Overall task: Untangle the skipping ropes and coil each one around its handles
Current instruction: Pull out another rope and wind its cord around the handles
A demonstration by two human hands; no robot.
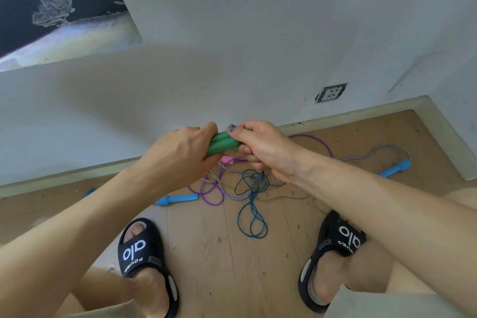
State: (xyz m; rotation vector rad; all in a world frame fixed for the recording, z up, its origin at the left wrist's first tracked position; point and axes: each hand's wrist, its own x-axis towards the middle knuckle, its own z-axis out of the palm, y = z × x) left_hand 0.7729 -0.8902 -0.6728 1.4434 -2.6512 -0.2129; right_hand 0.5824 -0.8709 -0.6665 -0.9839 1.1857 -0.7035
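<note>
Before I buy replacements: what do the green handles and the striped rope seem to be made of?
Green handles, held together by the left hand and right hand: likely foam or soft rubber, going by the matte, rounded surface. Striped rope: apparently woven cord, with a twisted purple-and-white pattern and no gloss.

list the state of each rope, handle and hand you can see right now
left hand: gripping the green handles
right hand: gripping the other end of the green handles
green handles: side by side, lifted off the floor
teal rope: uncoiled, hanging in loops to the floor
purple rope: loose on the floor, tangled
striped rope: loose, crossing the others
blue handles: lying apart on the floor
pink handle: mostly hidden under the hands
</note>
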